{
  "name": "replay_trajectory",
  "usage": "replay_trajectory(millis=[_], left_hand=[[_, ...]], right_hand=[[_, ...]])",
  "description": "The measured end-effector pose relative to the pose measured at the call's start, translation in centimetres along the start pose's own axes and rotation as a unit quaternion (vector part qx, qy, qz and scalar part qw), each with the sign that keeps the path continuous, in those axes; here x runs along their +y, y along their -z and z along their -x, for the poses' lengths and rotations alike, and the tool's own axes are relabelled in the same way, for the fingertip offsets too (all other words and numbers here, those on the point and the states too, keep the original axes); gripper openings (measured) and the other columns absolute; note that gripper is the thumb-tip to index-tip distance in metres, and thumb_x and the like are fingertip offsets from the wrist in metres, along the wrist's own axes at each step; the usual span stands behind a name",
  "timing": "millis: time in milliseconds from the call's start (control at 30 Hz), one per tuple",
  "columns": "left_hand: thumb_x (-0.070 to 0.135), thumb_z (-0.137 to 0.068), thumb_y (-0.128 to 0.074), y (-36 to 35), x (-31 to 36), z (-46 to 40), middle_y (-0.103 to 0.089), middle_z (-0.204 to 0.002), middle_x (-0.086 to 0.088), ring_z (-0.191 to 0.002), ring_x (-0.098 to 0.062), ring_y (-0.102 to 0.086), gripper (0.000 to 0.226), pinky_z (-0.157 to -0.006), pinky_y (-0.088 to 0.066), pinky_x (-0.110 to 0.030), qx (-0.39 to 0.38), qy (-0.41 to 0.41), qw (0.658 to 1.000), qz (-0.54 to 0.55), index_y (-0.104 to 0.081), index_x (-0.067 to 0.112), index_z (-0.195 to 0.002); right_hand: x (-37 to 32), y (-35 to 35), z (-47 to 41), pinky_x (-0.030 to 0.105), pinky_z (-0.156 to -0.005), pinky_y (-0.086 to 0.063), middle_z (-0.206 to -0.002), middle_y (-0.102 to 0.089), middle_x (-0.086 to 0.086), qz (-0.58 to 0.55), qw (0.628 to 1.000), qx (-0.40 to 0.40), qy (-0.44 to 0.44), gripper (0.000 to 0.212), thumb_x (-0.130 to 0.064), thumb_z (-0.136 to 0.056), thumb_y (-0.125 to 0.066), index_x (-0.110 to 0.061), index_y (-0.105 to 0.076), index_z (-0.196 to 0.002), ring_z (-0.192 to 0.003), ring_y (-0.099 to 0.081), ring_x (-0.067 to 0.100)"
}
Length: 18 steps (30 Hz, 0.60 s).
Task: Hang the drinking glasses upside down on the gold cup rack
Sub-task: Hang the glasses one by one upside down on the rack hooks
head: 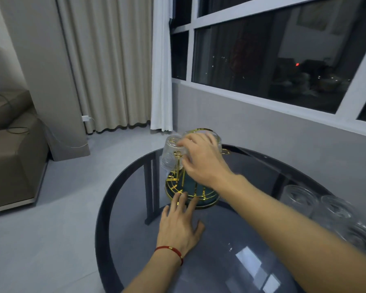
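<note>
Now glass (171,154) mouth-down on gold rack (190,190)

Beige curtains (106,60), dark window (283,56), brown sofa (9,155), pale grey floor (61,229).

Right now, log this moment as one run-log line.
right hand: on inverted glass at gold rack | left hand: steadying rack base | waiting glasses: table's right edge

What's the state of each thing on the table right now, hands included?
gold cup rack: upright on glass table
hung glass: upside down on rack
second glass: inverted at rack, under right hand
right hand: grip on second glass
left hand: open, fingertips at rack base
spare glasses: waiting at table's right edge
</note>
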<state>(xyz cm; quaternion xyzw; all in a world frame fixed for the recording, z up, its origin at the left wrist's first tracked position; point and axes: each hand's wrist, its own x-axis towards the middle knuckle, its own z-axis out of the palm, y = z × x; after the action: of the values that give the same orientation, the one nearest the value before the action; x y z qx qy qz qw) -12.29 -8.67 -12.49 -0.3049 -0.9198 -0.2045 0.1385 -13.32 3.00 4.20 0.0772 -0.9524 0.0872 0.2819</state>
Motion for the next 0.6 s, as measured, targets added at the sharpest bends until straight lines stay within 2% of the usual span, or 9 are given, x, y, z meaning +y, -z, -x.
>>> replay_trajectory(millis=[67, 133, 300, 367, 467, 500, 600], left_hand=[[0.054, -0.09, -0.044, 0.2, -0.2, 0.0, -0.026, -0.164, -0.001, -0.153, -0.022, -0.012, 0.065, -0.116, -0.03, -0.048, -0.019, 0.007, 1.0, -0.01, -0.033, 0.033, -0.15], [0.054, -0.093, -0.044, 0.2, 0.0, 0.0, -0.023, -0.166, -0.002, -0.154, -0.022, -0.011, 0.065, -0.118, -0.029, -0.049, -0.031, 0.009, 0.999, -0.016, -0.031, 0.032, -0.152], [0.048, -0.097, -0.047, 0.6, 0.5, 0.3, -0.026, -0.165, -0.006, -0.153, -0.026, -0.018, 0.063, -0.116, -0.034, -0.053, -0.029, 0.015, 0.999, -0.024, -0.032, 0.028, -0.155], [0.044, -0.098, -0.048, 0.9, 0.3, 0.5, -0.029, -0.164, -0.006, -0.151, -0.027, -0.021, 0.059, -0.112, -0.038, -0.056, -0.013, 0.033, 0.999, -0.014, -0.035, 0.029, -0.153], [0.041, -0.096, -0.053, 1.4, 2.3, 0.8, -0.033, -0.162, -0.009, -0.148, -0.031, -0.026, 0.06, -0.11, -0.038, -0.058, -0.003, 0.036, 0.999, 0.015, -0.037, 0.028, -0.152], [0.039, -0.094, -0.056, 1.1, 4.6, 0.9, -0.034, -0.161, -0.009, -0.147, -0.032, -0.028, 0.062, -0.11, -0.039, -0.058, -0.009, 0.013, 0.999, 0.031, -0.038, 0.028, -0.152], [0.032, -0.09, -0.063, 1.3, 8.3, 0.6, -0.037, -0.159, -0.007, -0.144, -0.031, -0.031, 0.067, -0.112, -0.039, -0.055, -0.023, -0.045, 0.995, 0.089, -0.037, 0.028, -0.152]], right_hand=[[-0.1, 1.1, 5.8, 0.043, -0.112, -0.035, -0.116, -0.069, 0.0, -0.06, 0.997, 0.036, -0.015, 0.032, -0.006, -0.085, -0.062, -0.017, -0.072, -0.114, -0.117, -0.06, 0.024], [0.1, 2.3, 11.8, 0.039, -0.104, -0.042, -0.114, -0.069, -0.003, -0.096, 0.992, 0.034, -0.071, 0.034, -0.003, -0.082, -0.063, -0.019, -0.073, -0.11, -0.114, -0.06, 0.021], [2.1, 5.3, 22.5, 0.034, -0.103, -0.047, -0.116, -0.066, -0.006, -0.13, 0.973, 0.037, -0.185, 0.035, 0.0, -0.085, -0.062, -0.019, -0.074, -0.112, -0.114, -0.06, 0.016], [2.6, 6.1, 23.5, 0.031, -0.101, -0.049, -0.115, -0.066, -0.007, -0.163, 0.949, 0.095, -0.254, 0.036, 0.001, -0.084, -0.064, -0.02, -0.074, -0.112, -0.112, -0.063, 0.014], [3.2, 7.1, 24.5, 0.024, -0.094, -0.048, -0.118, -0.058, -0.003, -0.157, 0.89, 0.216, -0.37, 0.041, 0.001, -0.08, -0.07, -0.02, -0.066, -0.115, -0.112, -0.059, 0.018], [3.8, 8.0, 26.0, 0.027, -0.097, -0.048, -0.122, -0.052, -0.001, -0.133, 0.871, 0.253, -0.4, 0.046, 0.001, -0.078, -0.071, -0.018, -0.062, -0.119, -0.116, -0.056, 0.022], [5.3, 8.4, 27.4, 0.052, -0.108, -0.043, -0.136, -0.041, 0.015, -0.087, 0.815, 0.348, -0.455, 0.068, 0.0, -0.071, -0.076, -0.008, -0.05, -0.133, -0.127, -0.047, 0.036]])
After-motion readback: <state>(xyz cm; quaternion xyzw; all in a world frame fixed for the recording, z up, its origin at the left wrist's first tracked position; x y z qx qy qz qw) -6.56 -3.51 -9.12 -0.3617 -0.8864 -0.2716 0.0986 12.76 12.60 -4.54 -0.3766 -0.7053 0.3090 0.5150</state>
